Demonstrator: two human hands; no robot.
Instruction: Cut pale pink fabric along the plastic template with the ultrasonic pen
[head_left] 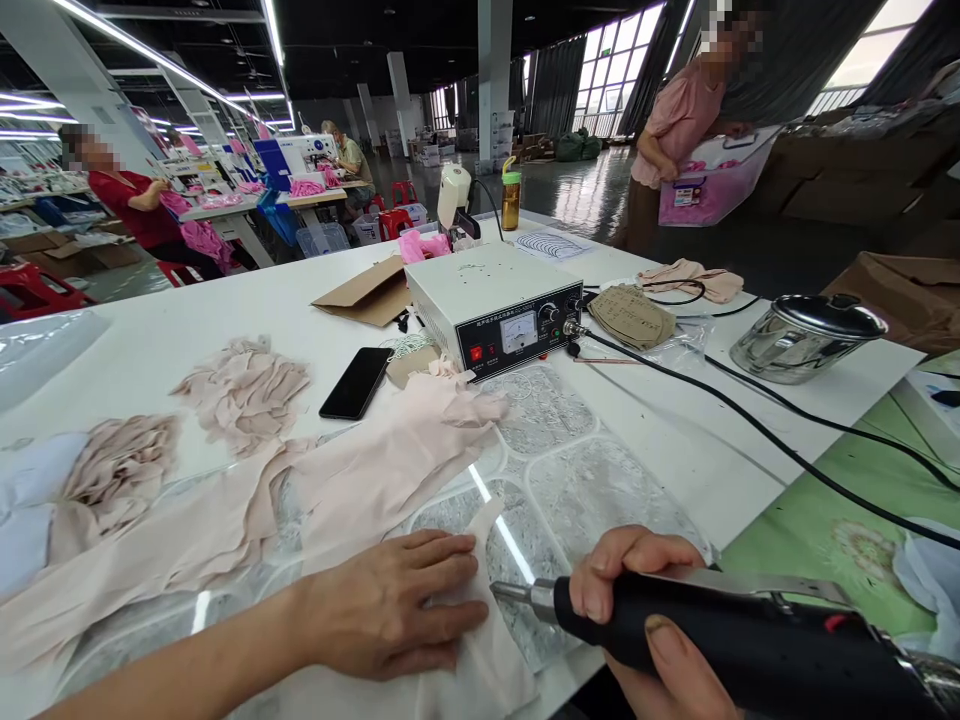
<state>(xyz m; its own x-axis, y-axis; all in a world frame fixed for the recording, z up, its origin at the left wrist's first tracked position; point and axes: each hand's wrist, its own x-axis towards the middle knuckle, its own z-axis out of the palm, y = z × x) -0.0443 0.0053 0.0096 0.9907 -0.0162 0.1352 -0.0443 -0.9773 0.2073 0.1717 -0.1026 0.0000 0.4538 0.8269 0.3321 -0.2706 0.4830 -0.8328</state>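
My left hand [390,605] lies flat with its fingers stretched out, pressing a pale pink piece of fabric [495,655] on a clear-topped, grey marble-patterned mat [600,490]. In my right hand [637,560] is a black handheld ultrasonic cutter [720,635], gripped round its barrel. Its narrow metal tip points left and is at the fabric's right edge, close to my left fingertips; whether it touches the cloth I cannot tell. Beyond my left hand, more pale pink fabric [382,450] spreads over the mat.
A control box [480,290] with a dial stands behind the mat; a black cable [720,395] runs from it to the right. Around it are a phone [356,383], a steel pot [802,345], card templates [631,318] and crumpled fabric [244,390]. A person carries a plastic bin [720,180] nearby.
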